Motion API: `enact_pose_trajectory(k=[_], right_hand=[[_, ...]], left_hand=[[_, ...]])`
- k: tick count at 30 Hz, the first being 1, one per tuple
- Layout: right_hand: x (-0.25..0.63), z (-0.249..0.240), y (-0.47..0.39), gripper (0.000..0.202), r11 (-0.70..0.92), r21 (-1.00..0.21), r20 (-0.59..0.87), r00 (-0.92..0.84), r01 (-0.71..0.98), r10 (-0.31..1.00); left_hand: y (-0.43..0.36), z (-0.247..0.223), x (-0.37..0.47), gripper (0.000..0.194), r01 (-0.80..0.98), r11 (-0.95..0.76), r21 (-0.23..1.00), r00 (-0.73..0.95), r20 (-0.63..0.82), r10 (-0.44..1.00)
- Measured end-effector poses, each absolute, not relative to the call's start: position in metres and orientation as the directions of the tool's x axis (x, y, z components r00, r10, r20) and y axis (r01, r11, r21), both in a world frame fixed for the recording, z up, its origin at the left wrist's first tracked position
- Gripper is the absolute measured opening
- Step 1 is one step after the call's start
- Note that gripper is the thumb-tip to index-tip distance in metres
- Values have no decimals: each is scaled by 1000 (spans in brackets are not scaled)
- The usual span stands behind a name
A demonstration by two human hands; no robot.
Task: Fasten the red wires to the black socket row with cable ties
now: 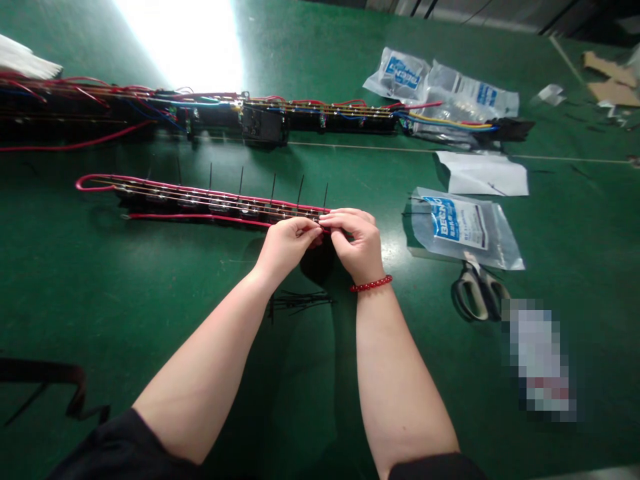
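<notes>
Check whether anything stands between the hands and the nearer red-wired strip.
Nothing visible does: the left hand and right hand are both at the right end of the strip. The loose black strands lie nearer the person.

White "BECN" and an unclear letter, blue label (445, 219) on clear bag (503, 233), similar lettering on upper-left bag (404, 72)
</notes>
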State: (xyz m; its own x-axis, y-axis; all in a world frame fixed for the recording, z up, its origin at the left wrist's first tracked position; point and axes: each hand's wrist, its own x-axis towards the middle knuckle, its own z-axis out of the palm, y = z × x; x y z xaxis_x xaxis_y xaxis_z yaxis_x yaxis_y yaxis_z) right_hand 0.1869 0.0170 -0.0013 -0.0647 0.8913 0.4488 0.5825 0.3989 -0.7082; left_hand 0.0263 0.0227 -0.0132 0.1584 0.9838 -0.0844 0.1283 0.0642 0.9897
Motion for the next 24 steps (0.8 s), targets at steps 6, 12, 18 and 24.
enact_pose_trajectory(k=[6,12,18,24], right_hand=[[189,-1,18,29,407,-721,436,-88,560,895],[188,-1,17,30,408,-719,452,-67,563,889],[187,-3,18,29,401,-714,445,-70,574,893],[187,-1,19,29,429,-714,466,-81,554,881]], left_hand=[[21,-14,27,12,124,58,991,142,-76,987],[21,-12,27,10,125,57,991,143,-75,987],[23,-15,26,11,166,10,986,159,-37,987],[21,-12,29,7,150,39,988,139,-60,988]])
